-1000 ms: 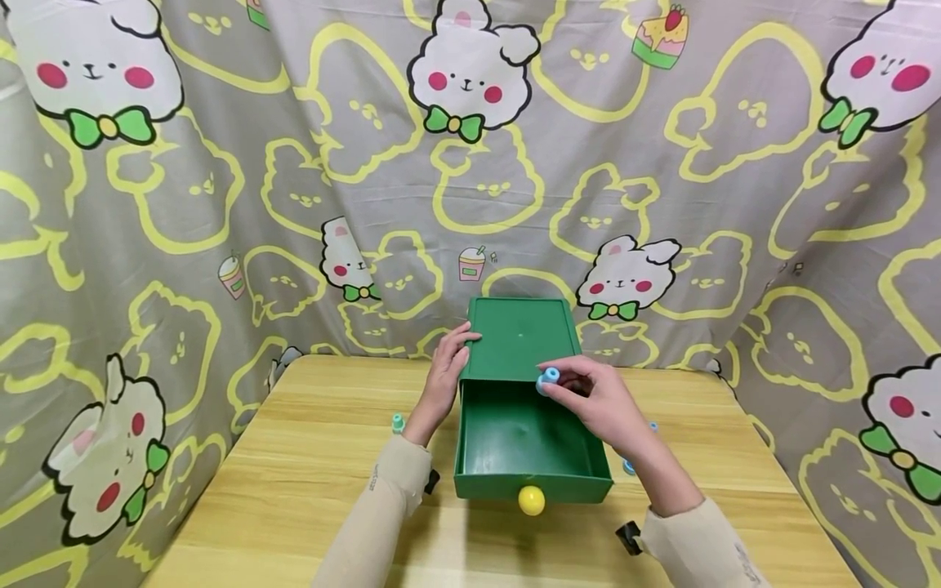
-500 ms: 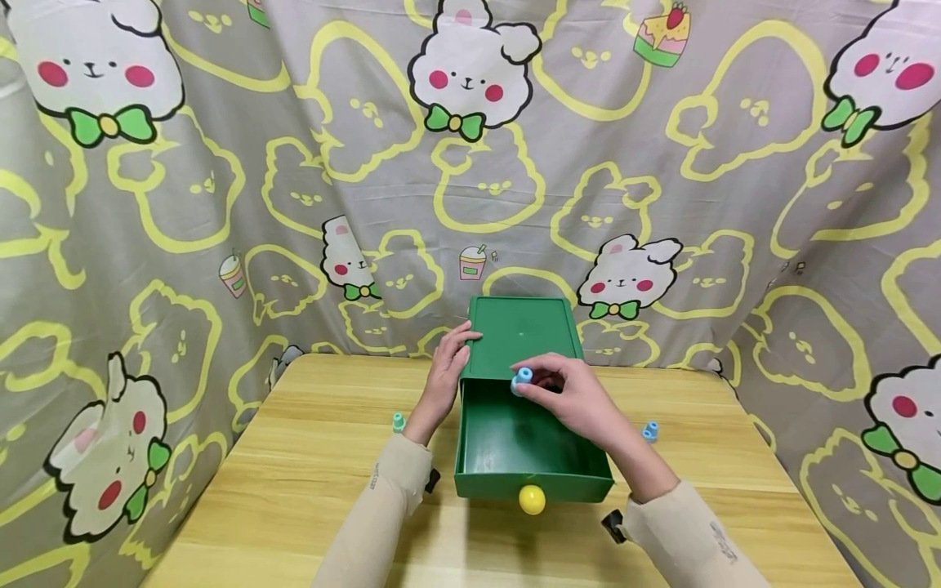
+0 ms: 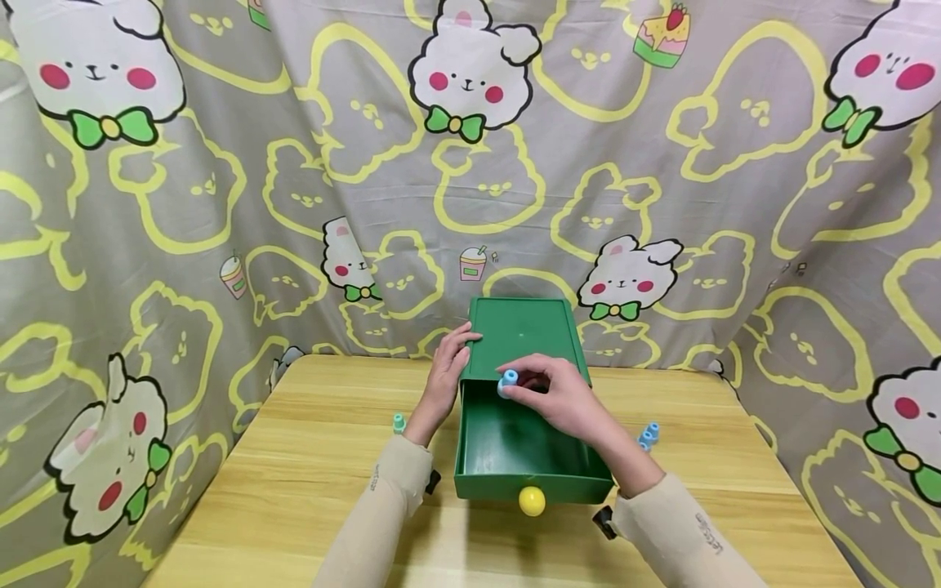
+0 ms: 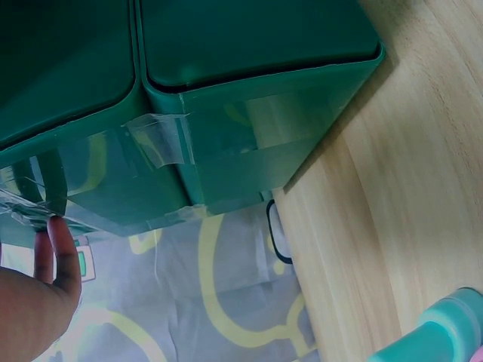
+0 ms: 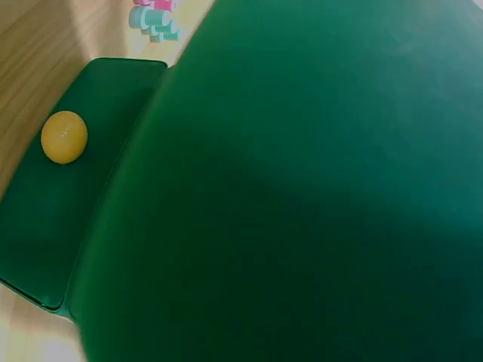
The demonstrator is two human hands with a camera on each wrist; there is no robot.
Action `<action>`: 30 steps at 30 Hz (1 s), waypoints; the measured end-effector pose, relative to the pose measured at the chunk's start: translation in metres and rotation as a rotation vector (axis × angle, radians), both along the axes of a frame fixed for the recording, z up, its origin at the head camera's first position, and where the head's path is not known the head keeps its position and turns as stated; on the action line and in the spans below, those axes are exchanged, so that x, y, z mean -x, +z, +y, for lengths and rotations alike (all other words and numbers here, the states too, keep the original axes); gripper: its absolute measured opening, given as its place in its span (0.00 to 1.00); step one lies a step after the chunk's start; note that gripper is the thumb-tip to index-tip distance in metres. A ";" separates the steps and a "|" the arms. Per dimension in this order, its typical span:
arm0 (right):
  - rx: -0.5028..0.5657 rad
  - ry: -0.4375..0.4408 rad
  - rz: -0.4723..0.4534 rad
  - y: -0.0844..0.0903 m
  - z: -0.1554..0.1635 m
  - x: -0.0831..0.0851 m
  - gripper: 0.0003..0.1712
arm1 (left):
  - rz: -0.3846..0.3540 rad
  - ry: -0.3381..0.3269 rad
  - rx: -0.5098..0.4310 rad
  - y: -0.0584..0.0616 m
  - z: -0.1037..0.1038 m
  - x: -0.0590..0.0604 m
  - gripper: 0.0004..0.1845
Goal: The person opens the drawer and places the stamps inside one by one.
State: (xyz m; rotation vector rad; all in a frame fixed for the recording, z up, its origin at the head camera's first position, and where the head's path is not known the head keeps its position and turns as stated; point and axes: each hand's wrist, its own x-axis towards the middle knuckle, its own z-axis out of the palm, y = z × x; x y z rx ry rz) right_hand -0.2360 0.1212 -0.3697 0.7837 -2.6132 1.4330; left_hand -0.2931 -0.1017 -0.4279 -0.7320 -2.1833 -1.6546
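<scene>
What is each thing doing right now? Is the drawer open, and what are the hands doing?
Green drawer: pulled open, nothing lying inside where it shows.
Green box: sits on the table, drawer sticking out.
Yellow knob: on the drawer's front.
Blue piece: pinched in the right hand, above the drawer's back end.
Right hand: grip on the blue piece.
Left hand: fingers straight, touching the box.
Small pieces: standing on the table.

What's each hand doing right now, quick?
Left hand: open, fingers resting on the green box.
Right hand: pinching a small blue cap over the open drawer.
</scene>
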 end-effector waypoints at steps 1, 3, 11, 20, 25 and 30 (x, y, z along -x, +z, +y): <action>-0.002 0.002 0.000 0.000 -0.001 0.000 0.17 | 0.001 0.000 0.000 0.000 0.000 0.000 0.20; -0.001 0.006 -0.003 0.000 -0.002 0.000 0.17 | 0.003 0.003 0.001 0.000 0.000 0.000 0.20; -0.012 0.033 0.005 -0.003 -0.006 0.000 0.17 | 0.002 0.006 -0.011 -0.001 0.001 -0.001 0.19; -0.045 0.095 0.000 -0.006 -0.008 -0.003 0.17 | 0.001 0.005 -0.014 -0.001 0.001 0.000 0.19; -0.045 0.125 -0.004 -0.007 -0.008 -0.004 0.17 | 0.001 0.001 -0.018 -0.001 0.001 -0.001 0.19; -0.062 0.179 -0.056 -0.012 -0.008 -0.003 0.18 | 0.002 0.001 -0.017 -0.003 0.001 0.000 0.19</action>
